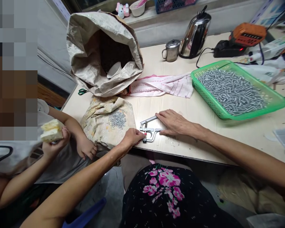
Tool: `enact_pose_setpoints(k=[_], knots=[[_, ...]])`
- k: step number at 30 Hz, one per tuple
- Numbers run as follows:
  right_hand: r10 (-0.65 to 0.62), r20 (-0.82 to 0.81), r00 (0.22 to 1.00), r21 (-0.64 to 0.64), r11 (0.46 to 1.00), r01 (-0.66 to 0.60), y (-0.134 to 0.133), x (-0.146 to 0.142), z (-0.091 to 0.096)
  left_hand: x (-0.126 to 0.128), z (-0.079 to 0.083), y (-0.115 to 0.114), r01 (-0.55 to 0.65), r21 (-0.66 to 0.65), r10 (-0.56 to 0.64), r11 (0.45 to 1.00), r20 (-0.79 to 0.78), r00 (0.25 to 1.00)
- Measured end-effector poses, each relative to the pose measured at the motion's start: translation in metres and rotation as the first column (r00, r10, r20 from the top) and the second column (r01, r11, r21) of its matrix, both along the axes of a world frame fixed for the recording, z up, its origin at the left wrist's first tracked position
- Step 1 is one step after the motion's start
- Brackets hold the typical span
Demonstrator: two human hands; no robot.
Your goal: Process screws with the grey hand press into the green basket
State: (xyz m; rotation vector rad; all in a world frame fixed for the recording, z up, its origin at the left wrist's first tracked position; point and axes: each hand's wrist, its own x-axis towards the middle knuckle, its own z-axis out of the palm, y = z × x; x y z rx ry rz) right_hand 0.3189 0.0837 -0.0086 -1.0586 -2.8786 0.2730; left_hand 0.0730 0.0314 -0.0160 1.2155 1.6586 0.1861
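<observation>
Silver snap-fastener pliers (153,130) lie flat near the table's front edge, their spring and jaw to the left. My right hand (173,122) is wrapped round the two spread handles. At the jaw, my left hand (133,137) has its fingers pinched together; whatever small piece they hold is hidden. A bit of red shows at the jaw beside the fingertips. Left of the pliers, a pile of small silver metal pins (117,119) rests on a stained, crumpled cloth sack (95,110).
A large open sack (76,41) with a white scoop (114,70) stands behind. A green basket (228,117) of metal pins is at right, with a pink-white towel (161,86), metal cup (172,52) and kettle (195,34) nearby. Another person's hand (85,146) touches the sack's left side.
</observation>
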Motion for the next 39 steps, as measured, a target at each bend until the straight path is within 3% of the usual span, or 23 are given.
enact_pose_setpoints(k=[3,6,8,10,12,14,17,22,26,34,39], knots=[[0.025,-0.027,0.999,-0.020,0.999,-0.026,0.000,0.002,-0.001,-0.001,0.005,-0.003,0.077,0.035,-0.073,0.996,-0.088,0.993],[-0.008,-0.075,0.997,-0.046,0.999,0.004,-0.002,0.002,-0.003,0.003,0.016,-0.010,0.211,0.245,-0.134,0.946,-0.300,0.945],[-0.033,-0.111,0.993,-0.066,0.998,0.026,-0.004,0.002,-0.005,0.013,0.022,-0.014,0.334,0.441,-0.131,0.833,-0.428,0.894],[-0.037,-0.150,0.988,-0.080,0.996,0.025,-0.006,0.001,-0.007,0.027,0.026,-0.013,0.457,0.549,-0.179,0.700,-0.484,0.857],[-0.029,-0.192,0.981,-0.088,0.996,0.012,-0.008,0.002,-0.008,0.042,0.025,-0.006,0.565,0.567,-0.292,0.599,-0.502,0.814],[-0.010,-0.214,0.977,-0.094,0.996,-0.011,-0.009,0.005,-0.008,0.053,0.024,0.004,0.650,0.536,-0.406,0.539,-0.511,0.758],[-0.047,-0.138,0.989,-0.110,0.993,0.032,-0.009,0.011,-0.005,0.060,0.023,0.020,0.749,0.449,-0.514,0.487,-0.545,0.662],[-0.154,0.025,0.988,-0.096,0.983,0.155,-0.010,0.012,0.006,0.063,0.027,0.035,0.818,0.399,-0.568,0.415,-0.589,0.575],[-0.195,0.044,0.980,-0.047,0.979,0.197,-0.009,0.011,0.011,0.070,0.029,0.039,0.840,0.359,-0.572,0.407,-0.616,0.541],[-0.189,-0.015,0.982,-0.123,0.975,0.185,-0.004,0.007,0.004,0.078,0.021,0.039,0.809,0.340,-0.543,0.480,-0.609,0.578],[-0.225,-0.020,0.974,-0.080,0.972,0.222,-0.005,0.008,0.002,0.076,0.020,0.045,0.810,0.347,-0.547,0.472,-0.605,0.578]])
